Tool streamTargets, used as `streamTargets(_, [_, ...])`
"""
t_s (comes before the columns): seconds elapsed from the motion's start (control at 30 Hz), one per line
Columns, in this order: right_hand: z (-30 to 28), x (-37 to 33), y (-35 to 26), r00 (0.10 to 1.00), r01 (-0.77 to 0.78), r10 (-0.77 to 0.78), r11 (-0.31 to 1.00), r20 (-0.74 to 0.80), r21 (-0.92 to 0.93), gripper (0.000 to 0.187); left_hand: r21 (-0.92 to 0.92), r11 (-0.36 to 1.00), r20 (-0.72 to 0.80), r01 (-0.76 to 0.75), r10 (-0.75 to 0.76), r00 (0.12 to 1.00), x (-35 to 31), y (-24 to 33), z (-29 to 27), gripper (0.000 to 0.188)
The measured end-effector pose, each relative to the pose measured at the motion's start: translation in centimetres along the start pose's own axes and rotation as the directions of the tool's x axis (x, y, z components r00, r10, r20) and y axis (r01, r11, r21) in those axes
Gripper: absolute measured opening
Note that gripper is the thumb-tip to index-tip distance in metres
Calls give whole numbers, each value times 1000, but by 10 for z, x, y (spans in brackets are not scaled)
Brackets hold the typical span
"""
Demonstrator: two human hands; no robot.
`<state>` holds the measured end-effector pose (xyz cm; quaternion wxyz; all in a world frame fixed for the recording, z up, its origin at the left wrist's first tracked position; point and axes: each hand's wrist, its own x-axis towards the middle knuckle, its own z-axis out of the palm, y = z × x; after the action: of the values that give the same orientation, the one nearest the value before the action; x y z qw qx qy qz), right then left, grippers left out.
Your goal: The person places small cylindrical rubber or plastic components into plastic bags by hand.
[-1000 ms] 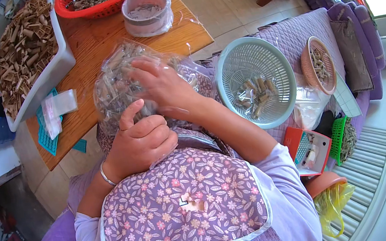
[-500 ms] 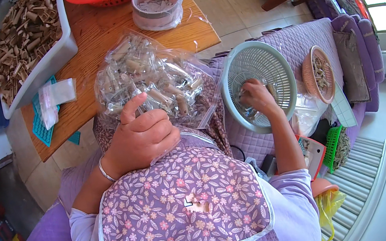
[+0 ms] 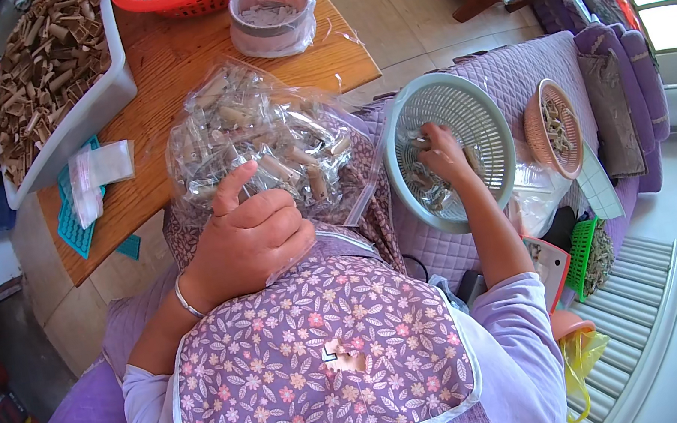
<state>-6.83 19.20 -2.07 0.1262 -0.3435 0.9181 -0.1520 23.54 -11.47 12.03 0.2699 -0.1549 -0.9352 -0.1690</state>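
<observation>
On my lap lies a large clear plastic bag (image 3: 262, 127) filled with brown, tube-like pieces in clear wrappers. My left hand (image 3: 252, 239) is curled at its near edge, gripping the plastic, with the index finger pointing up over the bag. To the right, a pale grey-green slotted basket (image 3: 492, 125) stands on the purple quilted seat. My right hand (image 3: 441, 149) reaches into it, with fingers bent together near the far left wall; what they pinch, if anything, is too small to make out. Beneath that hand are some shiny wrapped pieces (image 3: 429, 190), partly hidden by it.
A white tub (image 3: 121, 82) heaped with brown pieces, a red basket (image 3: 192, 0) and a round clear container (image 3: 275, 40) stand on the wooden table (image 3: 188, 64). Small plastic bags (image 3: 103, 165) lie at its edge. Rightward are a pink basket (image 3: 537, 132) and a green basket (image 3: 581, 260).
Inside the grey-green basket my right hand has shifted toward the far left wall, uncovering more of the wrapped pieces. My left hand has stayed at the bag.
</observation>
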Motion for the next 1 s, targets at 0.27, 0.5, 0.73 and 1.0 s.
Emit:
streamTargets(0.27, [-52,-49,-140,939,195,100,632,-328,750,41,-16,1000,-11,-21,21,1000,4,0,4,8])
streamTargets(0.5, [-21,7,-278,861,501,-477,734,-177,459,49,7,997,13,-73,72,997,4,0,3,9])
streamTargets(0.73, [-65,-9,-175,903,429,-328,727,-278,537,35,-1,1000,-2,9,-9,1000,2,2,5,12])
streamTargets(1.0, [-9,-36,-54,974,39,-6,989,226,-143,24,-22,1000,-17,7,-8,1000,1,-2,7,11])
